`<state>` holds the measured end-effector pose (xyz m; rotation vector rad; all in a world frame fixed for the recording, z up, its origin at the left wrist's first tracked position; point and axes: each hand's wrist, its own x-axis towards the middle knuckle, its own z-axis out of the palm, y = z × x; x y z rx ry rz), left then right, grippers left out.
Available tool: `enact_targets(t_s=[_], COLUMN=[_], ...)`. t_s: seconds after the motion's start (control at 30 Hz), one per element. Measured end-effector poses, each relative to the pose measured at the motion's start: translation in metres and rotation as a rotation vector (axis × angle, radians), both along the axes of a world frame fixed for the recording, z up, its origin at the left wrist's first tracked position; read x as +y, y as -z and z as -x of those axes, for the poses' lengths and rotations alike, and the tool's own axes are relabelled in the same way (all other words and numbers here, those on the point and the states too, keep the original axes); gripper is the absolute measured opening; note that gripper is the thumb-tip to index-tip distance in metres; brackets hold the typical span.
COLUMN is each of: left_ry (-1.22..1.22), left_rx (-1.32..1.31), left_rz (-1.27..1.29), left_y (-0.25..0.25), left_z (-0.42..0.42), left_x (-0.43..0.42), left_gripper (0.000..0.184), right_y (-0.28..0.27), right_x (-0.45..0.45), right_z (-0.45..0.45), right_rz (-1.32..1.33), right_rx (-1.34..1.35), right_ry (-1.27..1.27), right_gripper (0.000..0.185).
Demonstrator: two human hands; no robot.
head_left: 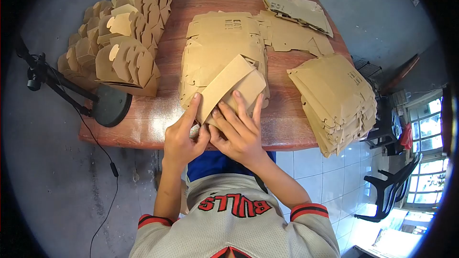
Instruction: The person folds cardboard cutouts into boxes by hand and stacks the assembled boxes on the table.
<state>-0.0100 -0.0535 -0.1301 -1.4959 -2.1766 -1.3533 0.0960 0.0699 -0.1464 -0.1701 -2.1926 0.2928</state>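
Observation:
Both hands are on a partly folded brown cardboard box [230,82], tilted at the table's near edge over a stack of flat box blanks [217,33]. My left hand [184,131] grips its lower left corner, with the index finger along the side and the thumb curled near the bottom. Across the lower face of the box lies my right hand [241,131], its fingers spread over the panel and its thumb near the left thumb. The underside of the box is hidden.
Folded boxes [126,64] crowd the table's left side. A black stand with a round base [111,105] is at the left edge. More flat blanks [334,95] lie at right, and others [299,12] at the back. A black chair [394,186] stands beyond.

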Motion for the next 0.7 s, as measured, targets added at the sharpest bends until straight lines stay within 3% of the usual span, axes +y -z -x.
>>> enact_targets(t_s=[0.17,0.33,0.5,0.6,0.7], left_ry=[0.06,0.028,-0.136,-0.05,0.133], left_rx=[-0.02,0.005,-0.019,-0.12,-0.069], left_rz=[0.073,-0.013,-0.09,-0.178,-0.152], left_y=[-0.001,0.008,0.026,0.017,0.003], left_z=[0.0,-0.014,-0.021,-0.023,-0.024], left_x=[-0.002,0.013,0.023,0.014,0.004], left_gripper=[0.067,0.073,0.077,0.077,0.076], right_y=[0.007,0.006,-0.006,-0.027,-0.077], right_x=[0.003,-0.006,0.013,0.052,0.074], right_z=[0.0,0.002,-0.021,-0.031,-0.026], right_rz=[0.109,0.305,0.178,0.211,0.19], right_rx=[0.051,0.171,0.156,0.38,0.361], right_ry=[-0.089,-0.081,-0.072,0.036,-0.035], right_gripper=[0.018,0.013,0.019,0.031,0.039])
